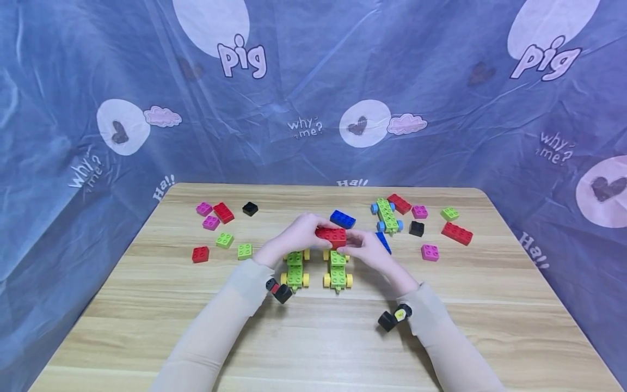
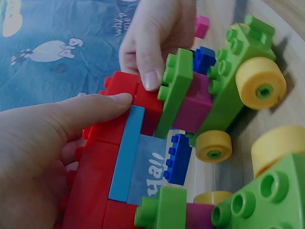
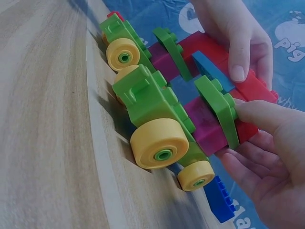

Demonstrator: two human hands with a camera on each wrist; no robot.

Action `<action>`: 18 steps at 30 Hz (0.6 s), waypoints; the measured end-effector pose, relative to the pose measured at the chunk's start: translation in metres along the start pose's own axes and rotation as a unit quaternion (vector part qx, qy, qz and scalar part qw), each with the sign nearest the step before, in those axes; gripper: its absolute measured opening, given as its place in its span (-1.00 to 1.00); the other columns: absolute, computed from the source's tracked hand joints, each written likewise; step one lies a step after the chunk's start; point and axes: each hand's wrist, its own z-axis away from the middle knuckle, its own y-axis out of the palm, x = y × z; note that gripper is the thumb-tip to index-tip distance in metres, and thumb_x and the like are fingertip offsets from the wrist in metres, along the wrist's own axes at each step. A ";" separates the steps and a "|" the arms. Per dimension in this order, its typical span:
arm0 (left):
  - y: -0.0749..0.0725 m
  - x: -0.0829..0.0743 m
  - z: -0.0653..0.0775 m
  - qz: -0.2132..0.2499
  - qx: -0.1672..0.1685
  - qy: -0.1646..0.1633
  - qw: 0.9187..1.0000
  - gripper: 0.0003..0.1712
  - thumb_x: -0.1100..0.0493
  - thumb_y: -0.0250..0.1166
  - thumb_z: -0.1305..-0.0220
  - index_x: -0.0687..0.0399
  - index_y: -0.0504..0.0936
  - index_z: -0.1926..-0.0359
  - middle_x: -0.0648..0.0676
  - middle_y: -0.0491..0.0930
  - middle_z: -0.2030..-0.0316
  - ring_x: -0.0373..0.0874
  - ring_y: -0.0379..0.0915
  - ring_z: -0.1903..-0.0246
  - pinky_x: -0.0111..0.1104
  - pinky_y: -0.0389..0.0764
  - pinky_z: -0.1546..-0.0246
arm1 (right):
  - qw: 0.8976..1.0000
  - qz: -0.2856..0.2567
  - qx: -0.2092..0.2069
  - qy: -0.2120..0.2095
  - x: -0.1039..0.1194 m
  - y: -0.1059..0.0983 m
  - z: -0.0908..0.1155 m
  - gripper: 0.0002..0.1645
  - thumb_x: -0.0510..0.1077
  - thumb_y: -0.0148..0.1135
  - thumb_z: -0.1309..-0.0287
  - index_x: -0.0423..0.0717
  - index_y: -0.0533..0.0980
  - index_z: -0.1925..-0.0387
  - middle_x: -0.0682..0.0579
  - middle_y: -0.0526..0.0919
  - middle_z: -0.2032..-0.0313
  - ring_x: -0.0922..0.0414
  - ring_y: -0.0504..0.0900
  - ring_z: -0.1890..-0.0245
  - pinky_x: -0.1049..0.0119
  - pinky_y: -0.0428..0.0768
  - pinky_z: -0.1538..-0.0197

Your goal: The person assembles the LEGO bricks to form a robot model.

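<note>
Two green wheeled bases with yellow wheels stand side by side, a left base (image 1: 295,276) and a right base (image 1: 338,277). In the wrist views each carries a purple brick (image 3: 205,126) and a green plate (image 2: 177,90). Red bricks (image 2: 90,191), with a light blue strip (image 2: 126,155) beneath, span the two stacks. My left hand (image 1: 305,233) grips these red bricks, thumb on the side and fingers over the studs. With thumb and fingertips my right hand (image 1: 366,247) pinches the red brick (image 3: 245,131) at the right stack's end, beside the green plate. The hands partly hide the stacks.
Beyond the hands lies a blue brick (image 1: 342,219); a blue wedge-shaped piece (image 1: 383,243) is partly behind my right hand. A green base with blue wheels (image 1: 387,215) stands at back right. Loose red, pink, green and black bricks lie left and right.
</note>
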 end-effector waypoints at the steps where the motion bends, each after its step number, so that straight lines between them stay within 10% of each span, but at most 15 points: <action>1: 0.000 0.000 0.000 0.000 0.000 -0.001 1.000 -0.47 0.23 0.46 -0.04 0.07 0.62 -0.10 0.06 0.70 0.11 -0.22 0.54 0.29 -0.43 0.55 0.23 | 1.000 -0.001 0.000 0.003 0.001 0.000 0.000 -0.43 -0.18 0.32 -0.14 -0.36 0.44 -0.15 -0.26 0.62 -0.03 -0.09 0.63 -0.02 0.19 0.59 -0.08; 18: -0.002 -0.004 0.000 -0.023 0.005 0.011 1.000 -0.46 0.22 0.45 -0.05 0.09 0.61 -0.12 0.07 0.67 0.03 -0.17 0.57 0.17 -0.36 0.54 0.11 | 1.000 -0.017 0.001 0.009 -0.002 0.000 0.000 -0.41 -0.21 0.32 -0.13 -0.36 0.41 -0.17 -0.29 0.59 -0.07 -0.13 0.61 -0.05 0.17 0.59 -0.09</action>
